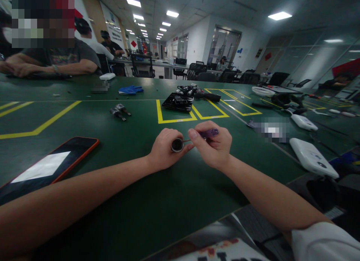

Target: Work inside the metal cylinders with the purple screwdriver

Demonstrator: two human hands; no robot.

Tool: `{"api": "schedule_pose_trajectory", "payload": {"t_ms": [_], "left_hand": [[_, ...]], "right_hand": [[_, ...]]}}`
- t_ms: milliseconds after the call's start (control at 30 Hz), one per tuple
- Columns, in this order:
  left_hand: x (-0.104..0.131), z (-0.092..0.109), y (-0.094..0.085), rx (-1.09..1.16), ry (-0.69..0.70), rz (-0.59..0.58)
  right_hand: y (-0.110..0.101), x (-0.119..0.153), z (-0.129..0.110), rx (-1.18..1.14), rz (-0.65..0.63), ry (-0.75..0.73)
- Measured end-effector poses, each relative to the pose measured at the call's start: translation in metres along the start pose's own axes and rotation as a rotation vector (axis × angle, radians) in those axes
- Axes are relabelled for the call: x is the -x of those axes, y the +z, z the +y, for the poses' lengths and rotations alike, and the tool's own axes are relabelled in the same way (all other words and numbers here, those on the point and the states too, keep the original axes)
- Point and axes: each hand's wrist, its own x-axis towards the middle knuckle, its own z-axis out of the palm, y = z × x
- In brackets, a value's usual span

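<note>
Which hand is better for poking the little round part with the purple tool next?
Probably the right hand: it grips the purple-handled tool, whose thin shaft points toward the round part. The left hand is busy holding that part.

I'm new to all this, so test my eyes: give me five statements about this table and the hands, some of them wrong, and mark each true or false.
1. The right hand holds a tool with a purple handle. True.
2. The left hand is empty. False: it holds a round, hollow part.
3. Yellow lines mark the green tabletop. True.
4. The glove on the table is red. False: it is blue.
5. The orange-edged device lies to the right of both hands. False: it lies to their left.
</note>
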Motion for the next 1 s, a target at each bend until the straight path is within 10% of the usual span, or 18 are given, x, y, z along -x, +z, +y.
{"api": "schedule_pose_trajectory", "payload": {"t_ms": [1000], "left_hand": [[0.0008, -0.0007, 0.001, -0.001, 0.005, -0.028]], "right_hand": [[-0.0027, -0.0005, -0.0018, 0.02, 0.003, 0.018]]}}
